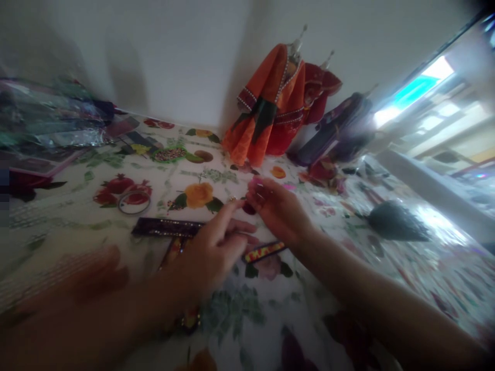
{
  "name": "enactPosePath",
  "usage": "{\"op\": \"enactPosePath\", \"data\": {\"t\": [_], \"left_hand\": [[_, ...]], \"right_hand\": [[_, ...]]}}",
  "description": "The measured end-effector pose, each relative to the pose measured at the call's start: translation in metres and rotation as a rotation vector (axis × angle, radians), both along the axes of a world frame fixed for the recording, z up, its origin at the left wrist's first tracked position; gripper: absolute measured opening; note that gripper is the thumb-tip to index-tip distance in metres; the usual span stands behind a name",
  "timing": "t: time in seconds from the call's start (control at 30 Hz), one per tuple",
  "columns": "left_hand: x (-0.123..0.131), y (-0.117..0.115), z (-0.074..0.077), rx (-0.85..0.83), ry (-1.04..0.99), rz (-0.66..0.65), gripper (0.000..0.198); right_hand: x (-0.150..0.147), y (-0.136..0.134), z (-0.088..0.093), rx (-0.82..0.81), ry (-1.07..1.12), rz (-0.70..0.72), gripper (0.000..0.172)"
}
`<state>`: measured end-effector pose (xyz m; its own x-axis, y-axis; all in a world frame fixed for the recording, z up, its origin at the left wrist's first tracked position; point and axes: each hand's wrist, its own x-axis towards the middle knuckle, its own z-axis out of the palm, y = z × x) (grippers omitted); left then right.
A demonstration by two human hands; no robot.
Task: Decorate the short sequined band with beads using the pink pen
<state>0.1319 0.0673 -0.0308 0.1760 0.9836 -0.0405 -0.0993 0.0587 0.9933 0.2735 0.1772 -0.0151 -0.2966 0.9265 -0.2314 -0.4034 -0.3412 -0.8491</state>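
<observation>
My left hand (pixel 224 237) hovers over the dark, bead-edged fabric piece (pixel 166 226), its fingers apart and loosely curved. Part of that piece, with orange and yellow patterned panels, runs down behind my left wrist. To the right, my right hand (pixel 280 208) is raised with its fingers drawn together. A small bright pink spot shows at its fingertips; blur hides what it is. Below the two hands lies a short patterned strip (pixel 265 251) in yellow and red with a dark edge, partly covered by my right wrist.
An orange miniature dress (pixel 257 123), a red one (pixel 319 90) and a purple one (pixel 336 123) stand by the wall. A clear ring-shaped roll (pixel 134 202) lies left, near a green dish of beads (pixel 169 154). Plastic-wrapped packets (pixel 58 121) are piled far left; a dark bag (pixel 398 220) sits right.
</observation>
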Motion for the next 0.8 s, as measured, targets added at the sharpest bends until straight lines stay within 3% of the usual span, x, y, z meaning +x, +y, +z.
{"op": "enactPosePath", "data": {"t": [0.1, 0.2, 0.33, 0.6, 0.7, 0.8], "left_hand": [[0.004, -0.016, 0.0, 0.357, 0.394, -0.066, 0.043], [0.006, -0.028, 0.002, 0.693, 0.647, -0.203, 0.037], [0.004, -0.033, 0.01, 0.871, 0.785, -0.251, 0.029], [0.004, -0.034, 0.016, 0.917, 0.941, -0.253, 0.025], [0.005, -0.034, 0.013, 0.932, 0.956, -0.266, 0.025], [0.005, -0.032, 0.008, 0.938, 0.948, -0.294, 0.025]], "right_hand": [[0.009, -0.012, 0.009, 0.302, -0.187, 0.072, 0.007], [0.019, -0.029, 0.019, 0.666, -0.575, 0.152, 0.006], [0.029, -0.04, 0.022, 0.878, -0.863, 0.205, 0.011], [0.031, -0.024, 0.016, 0.858, -0.746, 0.11, 0.009], [0.033, -0.019, 0.013, 0.702, -0.58, 0.057, 0.007], [0.034, -0.012, 0.004, 0.492, -0.413, 0.093, 0.007]]}}
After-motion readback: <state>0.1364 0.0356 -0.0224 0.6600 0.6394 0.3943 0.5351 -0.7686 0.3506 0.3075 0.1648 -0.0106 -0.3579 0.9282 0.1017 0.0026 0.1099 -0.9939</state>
